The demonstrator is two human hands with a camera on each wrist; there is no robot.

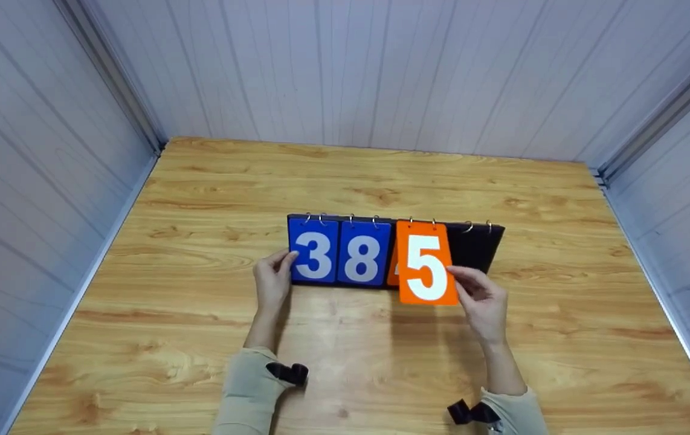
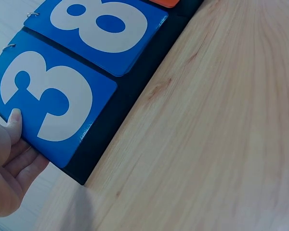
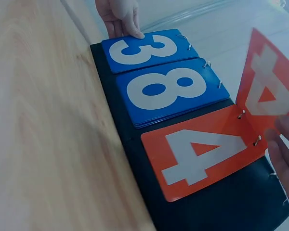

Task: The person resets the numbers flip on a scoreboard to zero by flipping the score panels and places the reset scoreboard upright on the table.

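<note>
A black flip scoreboard (image 1: 478, 248) with ring-bound number cards leans on the table. My left hand (image 1: 272, 283) grips its left end, the thumb over the edge of the blue card with a 3 (image 2: 53, 106). Beside that hangs a blue card with an 8 (image 1: 362, 257). Between thumb and fingers, my right hand (image 1: 485, 305) pinches the right edge of an orange card (image 1: 426, 229), lifted off the board. In the head view it reads 5; in the right wrist view the raised card shows a 4. Beneath it lies an orange card with a 4 (image 3: 204, 154).
Wood-grain table (image 1: 200, 199) extends around the scoreboard. White panel walls (image 1: 345, 72) stand behind it and at both sides. The scoreboard's rightmost section has rings (image 1: 479, 227) and a bare black face. Black wrist cameras (image 1: 289, 373) sit on both sleeves.
</note>
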